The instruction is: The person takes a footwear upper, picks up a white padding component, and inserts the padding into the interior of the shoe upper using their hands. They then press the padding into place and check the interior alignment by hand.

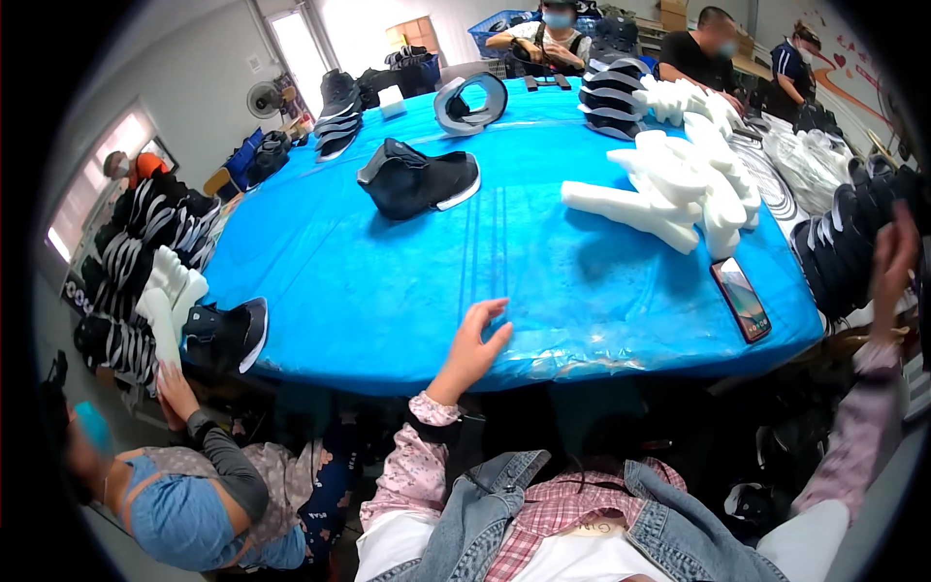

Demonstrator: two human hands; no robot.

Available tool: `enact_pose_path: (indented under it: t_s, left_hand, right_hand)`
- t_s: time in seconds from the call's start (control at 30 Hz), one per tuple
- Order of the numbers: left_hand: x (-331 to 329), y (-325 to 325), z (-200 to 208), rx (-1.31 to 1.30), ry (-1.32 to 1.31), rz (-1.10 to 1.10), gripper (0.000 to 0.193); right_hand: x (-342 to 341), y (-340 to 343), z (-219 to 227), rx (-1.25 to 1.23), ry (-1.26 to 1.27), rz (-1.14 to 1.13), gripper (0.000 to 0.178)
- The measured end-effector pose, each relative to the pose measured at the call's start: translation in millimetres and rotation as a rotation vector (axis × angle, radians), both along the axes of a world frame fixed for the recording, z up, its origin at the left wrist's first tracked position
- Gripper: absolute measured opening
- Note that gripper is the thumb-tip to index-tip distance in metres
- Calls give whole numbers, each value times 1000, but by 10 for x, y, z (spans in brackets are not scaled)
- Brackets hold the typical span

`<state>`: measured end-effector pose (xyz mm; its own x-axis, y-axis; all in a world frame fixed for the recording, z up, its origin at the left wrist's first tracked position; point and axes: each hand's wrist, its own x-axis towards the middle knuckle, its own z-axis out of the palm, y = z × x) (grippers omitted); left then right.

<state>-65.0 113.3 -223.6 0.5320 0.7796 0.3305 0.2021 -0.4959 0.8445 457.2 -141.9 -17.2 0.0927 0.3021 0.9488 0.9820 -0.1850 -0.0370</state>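
Observation:
My left hand (472, 344) hovers over the near edge of the blue-covered table (369, 310), holding nothing, with its fingers apart and slightly bent. Far out to the right, my right hand (894, 257) reaches up beside a stack of black shoe uppers with pale edges (839, 247). Its fingers are stretched out and a little blurred, and no grip on an upper shows. A single black high-top shoe upper (412, 181) with a white lower edge lies on the table ahead of my left hand. Nearest to my right arm on the tabletop is a phone (742, 301).
White foam shoe-shaped pieces (669, 184) are piled on the right. A grey-black roll (470, 105) and stacks of uppers (611, 97) stand at the back. At left, a co-worker (189, 495) handles white foam pieces (158, 315) near another black upper (225, 335). Several people are farther off.

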Motion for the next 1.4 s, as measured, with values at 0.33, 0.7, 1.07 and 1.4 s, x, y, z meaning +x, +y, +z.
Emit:
enact_pose_path:
  t_s: [0.33,0.7,1.07,1.4]
  left_hand:
    - [-389,2242,519,533,314,448,60]
    - [-457,2640,840,643,664,814,75]
    - [458,194,1270,775,231,58,55]
    - [-2,192,141,-82,-226,135,51]
  right_hand:
    - [-2452,1175,-2097,-623,198,390,37]
    - [-2529,1142,-2099,-575,230,389,30]
    - [-2437,1198,-2172,-531,268,400,29]
    - [-2831,1097,-1534,-288,486,741,34]
